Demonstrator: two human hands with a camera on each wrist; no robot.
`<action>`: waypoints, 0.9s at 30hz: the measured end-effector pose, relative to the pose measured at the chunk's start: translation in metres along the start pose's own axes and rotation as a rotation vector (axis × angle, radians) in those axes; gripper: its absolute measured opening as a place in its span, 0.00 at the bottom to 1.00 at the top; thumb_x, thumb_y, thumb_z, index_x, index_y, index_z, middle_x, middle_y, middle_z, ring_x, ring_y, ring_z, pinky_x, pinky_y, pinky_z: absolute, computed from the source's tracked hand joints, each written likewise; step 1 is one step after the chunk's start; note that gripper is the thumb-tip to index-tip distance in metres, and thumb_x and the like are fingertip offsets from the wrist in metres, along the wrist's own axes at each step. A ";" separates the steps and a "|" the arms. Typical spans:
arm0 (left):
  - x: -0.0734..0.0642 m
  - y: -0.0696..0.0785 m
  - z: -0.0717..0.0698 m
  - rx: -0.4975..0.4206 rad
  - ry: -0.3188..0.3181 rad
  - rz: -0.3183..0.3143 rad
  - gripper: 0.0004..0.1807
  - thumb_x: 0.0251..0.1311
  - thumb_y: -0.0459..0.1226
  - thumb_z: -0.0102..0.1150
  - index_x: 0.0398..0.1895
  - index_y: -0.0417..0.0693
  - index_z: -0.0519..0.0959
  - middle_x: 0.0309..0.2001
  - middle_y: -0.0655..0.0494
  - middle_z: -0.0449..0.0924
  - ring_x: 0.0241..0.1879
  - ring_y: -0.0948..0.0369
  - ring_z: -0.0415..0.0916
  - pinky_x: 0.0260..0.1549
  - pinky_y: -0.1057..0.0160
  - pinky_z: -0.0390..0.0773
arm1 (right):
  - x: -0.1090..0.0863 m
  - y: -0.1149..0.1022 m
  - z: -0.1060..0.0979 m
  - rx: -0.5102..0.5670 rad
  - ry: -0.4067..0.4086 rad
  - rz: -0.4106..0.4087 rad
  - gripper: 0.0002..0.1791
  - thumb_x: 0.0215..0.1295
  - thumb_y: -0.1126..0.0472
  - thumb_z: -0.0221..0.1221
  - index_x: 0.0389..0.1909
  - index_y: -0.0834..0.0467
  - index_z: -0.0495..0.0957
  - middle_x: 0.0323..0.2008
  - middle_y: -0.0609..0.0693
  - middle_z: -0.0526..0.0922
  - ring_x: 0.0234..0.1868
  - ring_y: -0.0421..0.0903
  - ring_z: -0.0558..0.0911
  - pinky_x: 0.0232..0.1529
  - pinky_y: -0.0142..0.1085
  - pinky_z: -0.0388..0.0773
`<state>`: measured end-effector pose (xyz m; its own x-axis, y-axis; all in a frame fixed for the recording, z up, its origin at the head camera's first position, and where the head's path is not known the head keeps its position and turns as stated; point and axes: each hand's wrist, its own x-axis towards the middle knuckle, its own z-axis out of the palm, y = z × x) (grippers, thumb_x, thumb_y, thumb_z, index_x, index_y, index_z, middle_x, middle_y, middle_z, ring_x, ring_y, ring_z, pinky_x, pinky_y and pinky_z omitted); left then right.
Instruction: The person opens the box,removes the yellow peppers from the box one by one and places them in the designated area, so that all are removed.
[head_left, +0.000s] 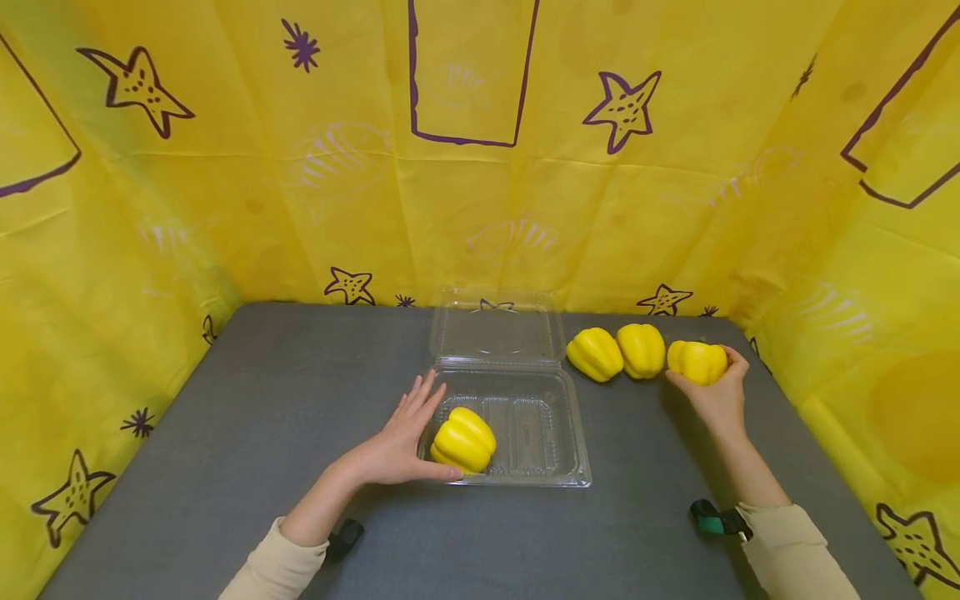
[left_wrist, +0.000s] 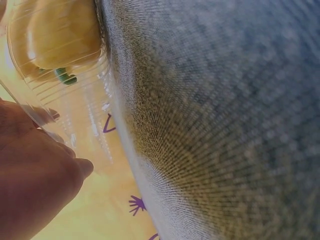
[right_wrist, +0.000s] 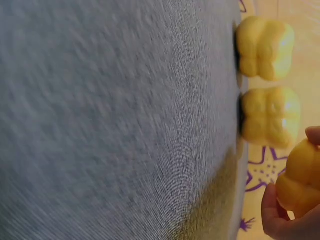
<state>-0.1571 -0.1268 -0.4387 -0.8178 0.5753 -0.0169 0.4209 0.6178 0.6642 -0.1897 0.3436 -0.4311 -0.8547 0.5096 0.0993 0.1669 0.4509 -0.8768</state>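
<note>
My right hand (head_left: 716, 396) grips a yellow bell pepper (head_left: 697, 362) between thumb and fingers at the right of the table. Part of this pepper and the fingertips show at the right edge of the right wrist view. The left hand (head_left: 397, 437) rests against the left side of a clear plastic container (head_left: 528, 479), fingers extended along the side and thumb at its front rim. Inside the container, by that hand, lies another yellow bell pepper (head_left: 463, 440); its green stem (left_wrist: 65, 76) shows through the plastic in the left wrist view.
Two more yellow bell peppers, one (head_left: 595, 354) beside the other (head_left: 641, 350), lie on the grey table (head_left: 285, 400) right of the container. The hinged clear lid (head_left: 495, 333) is folded back behind the container. A yellow patterned curtain (head_left: 480, 200) surrounds the table's back and sides.
</note>
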 end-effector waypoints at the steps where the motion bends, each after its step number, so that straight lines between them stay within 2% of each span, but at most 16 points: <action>1: 0.000 0.000 0.000 -0.002 0.000 0.000 0.67 0.45 0.62 0.71 0.78 0.41 0.41 0.78 0.49 0.23 0.75 0.46 0.23 0.69 0.40 0.34 | 0.002 0.001 0.000 -0.012 -0.003 0.004 0.53 0.54 0.57 0.70 0.71 0.57 0.44 0.69 0.63 0.55 0.63 0.60 0.63 0.62 0.51 0.59; 13: 0.000 0.002 -0.001 -0.018 -0.005 0.002 0.67 0.45 0.62 0.71 0.78 0.41 0.42 0.78 0.48 0.23 0.75 0.46 0.22 0.68 0.39 0.33 | 0.026 0.014 0.001 -0.119 -0.061 0.034 0.55 0.53 0.60 0.70 0.73 0.60 0.41 0.68 0.71 0.55 0.65 0.68 0.61 0.63 0.57 0.58; 27: 0.000 0.002 -0.002 -0.018 -0.004 0.000 0.67 0.45 0.62 0.71 0.78 0.41 0.42 0.78 0.48 0.23 0.75 0.46 0.22 0.68 0.39 0.34 | 0.041 0.022 0.008 -0.205 -0.074 0.008 0.54 0.52 0.62 0.70 0.72 0.66 0.44 0.64 0.74 0.59 0.61 0.70 0.63 0.61 0.59 0.60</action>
<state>-0.1568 -0.1264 -0.4356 -0.8162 0.5774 -0.0205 0.4134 0.6084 0.6775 -0.2246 0.3686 -0.4506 -0.8856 0.4617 0.0512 0.2638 0.5907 -0.7625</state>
